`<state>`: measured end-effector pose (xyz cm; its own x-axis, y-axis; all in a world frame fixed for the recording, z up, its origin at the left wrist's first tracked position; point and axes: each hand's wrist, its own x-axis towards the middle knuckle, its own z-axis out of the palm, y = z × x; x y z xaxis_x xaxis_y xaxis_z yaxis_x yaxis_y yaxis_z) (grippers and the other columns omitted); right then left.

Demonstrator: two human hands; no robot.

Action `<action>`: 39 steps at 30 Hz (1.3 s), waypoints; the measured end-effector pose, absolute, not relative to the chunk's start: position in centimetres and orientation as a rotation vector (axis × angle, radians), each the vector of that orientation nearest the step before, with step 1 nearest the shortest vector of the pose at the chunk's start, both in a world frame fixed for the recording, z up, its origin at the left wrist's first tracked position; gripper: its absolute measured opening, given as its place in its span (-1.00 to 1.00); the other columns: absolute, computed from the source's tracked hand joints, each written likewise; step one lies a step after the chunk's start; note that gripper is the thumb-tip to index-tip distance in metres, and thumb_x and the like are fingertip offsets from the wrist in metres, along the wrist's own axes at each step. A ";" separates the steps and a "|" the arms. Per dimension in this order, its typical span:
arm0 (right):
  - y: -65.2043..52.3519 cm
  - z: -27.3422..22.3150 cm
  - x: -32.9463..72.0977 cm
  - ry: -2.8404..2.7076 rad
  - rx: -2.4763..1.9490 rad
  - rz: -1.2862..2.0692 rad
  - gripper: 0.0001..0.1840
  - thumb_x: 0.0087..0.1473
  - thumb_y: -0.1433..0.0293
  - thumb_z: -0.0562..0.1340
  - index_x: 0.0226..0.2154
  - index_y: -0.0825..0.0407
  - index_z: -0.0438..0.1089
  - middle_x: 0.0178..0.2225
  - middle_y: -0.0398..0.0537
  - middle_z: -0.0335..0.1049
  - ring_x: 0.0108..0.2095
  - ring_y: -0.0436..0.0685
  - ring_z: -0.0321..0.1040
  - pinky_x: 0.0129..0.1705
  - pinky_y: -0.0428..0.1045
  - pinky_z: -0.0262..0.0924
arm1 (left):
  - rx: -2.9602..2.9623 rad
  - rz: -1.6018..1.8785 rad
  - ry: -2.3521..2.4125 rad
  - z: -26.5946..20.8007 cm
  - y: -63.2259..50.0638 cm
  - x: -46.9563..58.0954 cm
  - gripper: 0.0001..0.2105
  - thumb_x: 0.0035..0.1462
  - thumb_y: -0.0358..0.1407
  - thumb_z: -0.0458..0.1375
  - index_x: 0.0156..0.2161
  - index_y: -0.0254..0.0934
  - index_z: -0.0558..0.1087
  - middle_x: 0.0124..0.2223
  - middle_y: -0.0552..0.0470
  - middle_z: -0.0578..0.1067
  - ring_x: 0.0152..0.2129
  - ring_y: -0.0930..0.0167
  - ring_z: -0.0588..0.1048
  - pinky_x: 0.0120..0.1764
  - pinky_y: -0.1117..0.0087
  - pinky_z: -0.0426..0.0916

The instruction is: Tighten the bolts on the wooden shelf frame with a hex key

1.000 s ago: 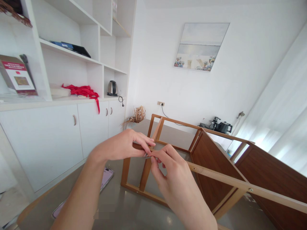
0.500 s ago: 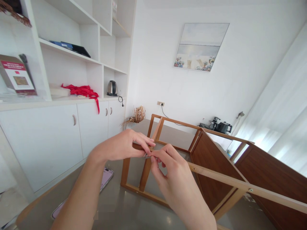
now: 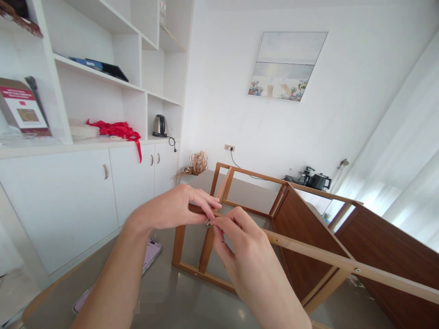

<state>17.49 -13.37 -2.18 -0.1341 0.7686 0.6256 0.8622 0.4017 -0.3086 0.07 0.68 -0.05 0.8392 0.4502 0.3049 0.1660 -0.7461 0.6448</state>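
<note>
A wooden shelf frame (image 3: 308,251) with brown panels lies on its side on the grey tabletop (image 3: 164,292). My left hand (image 3: 171,208) is bent over its near left corner, fingers against the rail and the thumb mostly hidden. At that same corner, my right hand (image 3: 242,240) pinches a small metal piece (image 3: 208,223) between thumb and index finger. The piece looks like a thin key or tool, but most of it is covered. The fingertips of both hands nearly meet there. A bolt head (image 3: 357,270) shows in the near rail to the right.
A phone (image 3: 152,254) lies on the table by my left forearm, and another phone-like edge (image 3: 82,299) shows below it. White cabinets (image 3: 78,196) stand at left with a kettle (image 3: 159,125) and red ribbon (image 3: 118,130). Behind the frame are dried plants (image 3: 197,164) and a black pot (image 3: 318,182).
My right hand has shifted slightly left and its fingers have turned a little around the metal piece. My left hand and the frame stay almost the same.
</note>
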 end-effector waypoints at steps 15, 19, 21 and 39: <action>-13.5 -2.2 17.6 -1.917 -1.429 -0.162 -0.77 0.25 0.55 0.16 -0.20 -0.03 0.49 -0.29 -0.13 0.27 -0.34 0.01 0.26 -0.30 -0.05 0.20 | 2.393 0.594 0.468 -0.3 0.8 0.0 -0.85 0.18 -0.14 0.28 -0.20 -0.02 0.69 0.16 0.10 0.55 0.16 0.28 0.48 0.20 0.30 0.39; -13.6 -2.1 17.2 -1.921 -1.462 -0.225 -0.79 0.22 0.57 0.15 -0.24 0.01 0.46 -0.28 -0.12 0.29 -0.32 0.03 0.29 -0.31 -0.04 0.21 | 2.393 0.589 0.466 -0.3 0.8 0.0 -0.84 0.19 -0.13 0.27 -0.19 -0.03 0.69 0.17 0.08 0.55 0.17 0.26 0.47 0.20 0.29 0.39; -13.6 -2.1 17.0 -1.918 -1.461 -0.256 -0.79 0.21 0.58 0.15 -0.25 0.02 0.45 -0.28 -0.12 0.29 -0.34 0.03 0.29 -0.34 -0.03 0.19 | 2.394 0.585 0.463 -0.3 0.8 0.0 -0.84 0.19 -0.14 0.27 -0.20 -0.03 0.69 0.17 0.08 0.54 0.17 0.26 0.47 0.21 0.29 0.38; -13.6 -1.9 18.3 -1.952 -1.476 -0.097 -0.77 0.32 0.48 0.12 -0.26 -0.03 0.49 -0.28 -0.14 0.32 -0.36 -0.02 0.27 -0.34 -0.07 0.14 | 2.404 0.606 0.451 -0.2 0.8 0.0 -0.84 0.18 -0.14 0.27 -0.20 -0.04 0.69 0.15 0.04 0.56 0.16 0.25 0.48 0.22 0.22 0.37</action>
<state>18.31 -13.58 -1.87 -0.1265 0.8247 0.5512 0.8755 0.3541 -0.3288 0.05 0.79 -0.20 0.8370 0.4498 0.3115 0.1698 -0.7549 0.6335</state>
